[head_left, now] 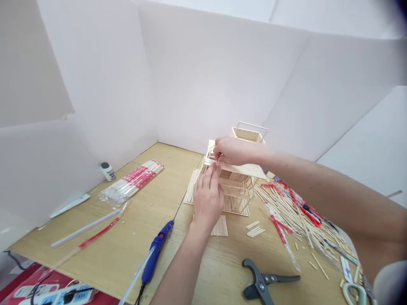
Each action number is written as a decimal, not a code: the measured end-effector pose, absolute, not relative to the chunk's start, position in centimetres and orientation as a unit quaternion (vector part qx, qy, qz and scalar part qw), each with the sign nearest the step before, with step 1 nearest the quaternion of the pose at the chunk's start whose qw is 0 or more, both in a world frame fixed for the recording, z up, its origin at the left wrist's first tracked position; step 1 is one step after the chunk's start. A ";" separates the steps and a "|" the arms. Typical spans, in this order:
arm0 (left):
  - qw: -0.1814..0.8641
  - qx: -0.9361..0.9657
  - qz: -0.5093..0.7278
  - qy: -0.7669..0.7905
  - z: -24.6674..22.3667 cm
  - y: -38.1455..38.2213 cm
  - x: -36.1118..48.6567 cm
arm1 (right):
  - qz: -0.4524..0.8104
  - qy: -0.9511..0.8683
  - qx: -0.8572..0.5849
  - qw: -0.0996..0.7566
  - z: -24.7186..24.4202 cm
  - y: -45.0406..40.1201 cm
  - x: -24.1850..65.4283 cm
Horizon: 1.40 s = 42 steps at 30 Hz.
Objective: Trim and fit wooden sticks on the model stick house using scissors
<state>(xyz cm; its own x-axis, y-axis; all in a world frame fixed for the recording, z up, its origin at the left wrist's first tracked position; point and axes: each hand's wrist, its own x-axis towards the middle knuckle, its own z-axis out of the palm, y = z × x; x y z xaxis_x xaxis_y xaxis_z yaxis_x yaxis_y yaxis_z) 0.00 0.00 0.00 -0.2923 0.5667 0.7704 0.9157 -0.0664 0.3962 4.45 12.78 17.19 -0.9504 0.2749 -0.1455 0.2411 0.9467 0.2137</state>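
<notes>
A multi-level model built from pale wooden sticks (237, 186) stands in the middle of the table on a flat stick panel (190, 188). My right hand (232, 150) reaches across from the right, and its fingertips pinch the upper level's edge. My left hand (208, 199) presses its fingers against the model's front, lower down. A small stick panel (219, 226) lies just below that hand. A blue hot glue gun (157, 252) rests near my left forearm, and black-handled cutters (263, 279) lie nearer me on the right.
A heap of loose sticks and torn red-marked wrappers (302, 220) spreads across the right side. A wrapped stick bundle (133, 182), white glue sticks (85, 228) and a small white bottle (108, 171) lie left. White boards wall the wooden table (104, 262); a power strip (54, 294) sits below its front edge.
</notes>
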 end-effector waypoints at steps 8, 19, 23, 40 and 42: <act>0.193 -0.563 -0.463 -0.657 0.0 0.0 0.1 | 0.104 0.984 0.125 0.069 16.7 13.2 4.4; 0.193 -0.570 -0.472 -0.644 0.0 0.1 0.0 | 0.058 0.993 0.073 0.075 17.3 14.2 4.4; 0.191 -0.571 -0.479 -0.639 -0.1 0.2 0.0 | 0.057 0.993 0.052 0.089 17.8 14.4 4.1; 0.196 -0.574 -0.482 -0.632 -0.2 0.0 0.0 | -0.012 0.989 0.107 0.103 19.6 15.3 3.7; 0.196 -0.574 -0.480 -0.634 -0.2 0.0 0.0 | -0.045 0.985 0.143 0.091 20.0 15.4 3.9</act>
<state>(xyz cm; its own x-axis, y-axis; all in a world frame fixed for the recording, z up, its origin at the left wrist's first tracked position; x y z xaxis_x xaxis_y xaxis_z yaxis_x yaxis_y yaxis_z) 0.03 0.04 -0.21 -0.2638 0.5395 0.7996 0.9161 -0.1194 0.3828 3.88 15.42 19.99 -0.9427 0.2727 -0.1920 0.2891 0.9552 -0.0627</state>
